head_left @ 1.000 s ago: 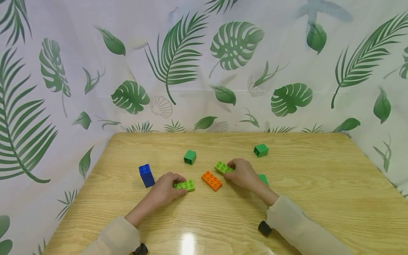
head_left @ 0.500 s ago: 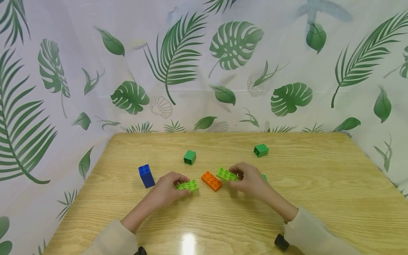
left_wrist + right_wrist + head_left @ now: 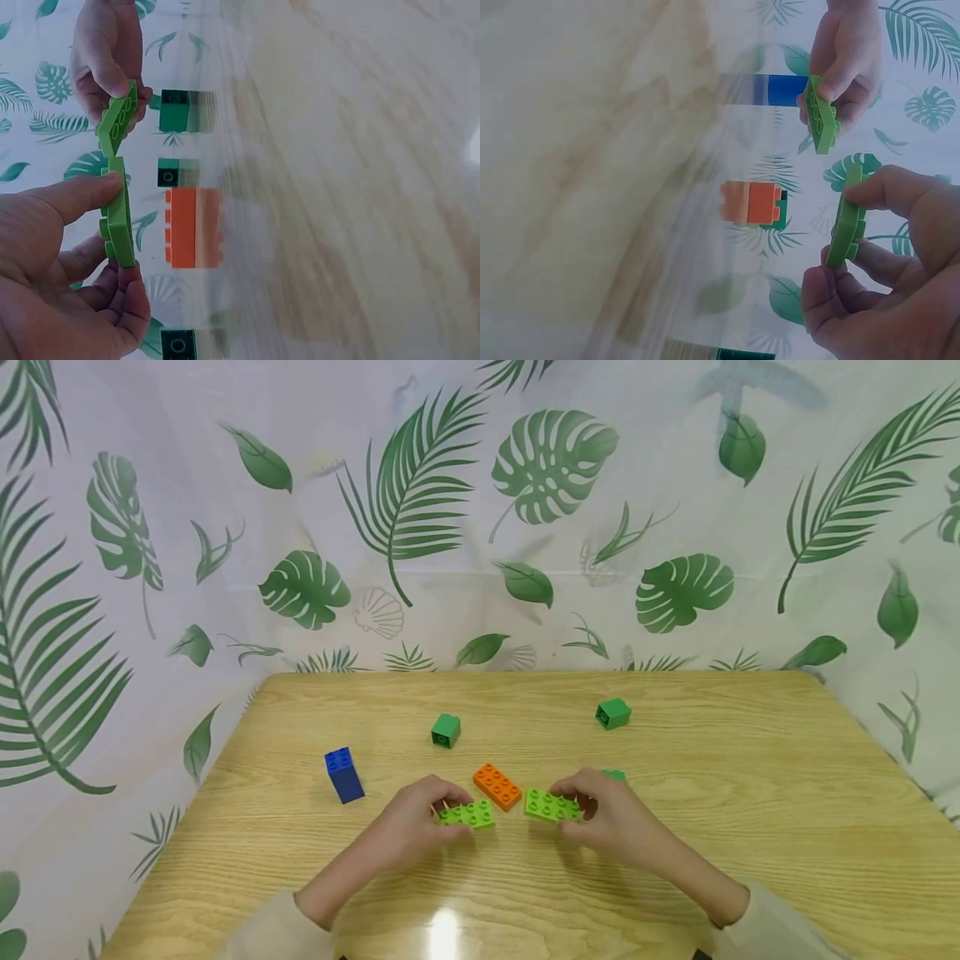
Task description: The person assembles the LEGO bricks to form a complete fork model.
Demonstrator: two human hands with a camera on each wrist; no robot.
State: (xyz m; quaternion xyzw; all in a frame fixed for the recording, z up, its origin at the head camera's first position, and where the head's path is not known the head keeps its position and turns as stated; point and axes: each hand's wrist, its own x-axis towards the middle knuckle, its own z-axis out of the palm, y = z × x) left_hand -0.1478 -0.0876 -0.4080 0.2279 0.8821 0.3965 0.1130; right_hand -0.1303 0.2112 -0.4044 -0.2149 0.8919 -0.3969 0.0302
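Observation:
My left hand (image 3: 412, 827) pinches a flat lime-green toy brick (image 3: 468, 814), studs up, between thumb and fingers. A second lime-green brick (image 3: 551, 806) of the same kind is pinched by my right hand (image 3: 615, 818). In the head view a small gap separates the facing ends of the two bricks. Both wrist views show them held above the tabletop, undersides partly visible. Just behind the gap lies an orange brick (image 3: 497, 786) with two rows of studs, also seen in the left wrist view as an orange block (image 3: 182, 228).
A tall blue brick (image 3: 344, 774) stands left on the wooden table (image 3: 720, 760). Green bricks lie behind: one at back centre (image 3: 446, 731), one at back right (image 3: 613, 713). Another green brick (image 3: 615, 775) is partly hidden by my right hand. A leaf-patterned curtain (image 3: 450, 527) hangs behind.
Both hands have come toward the table's front with their lime-green bricks. The left moved right, the right moved slightly right, and the right brick came off its spot beside the orange one.

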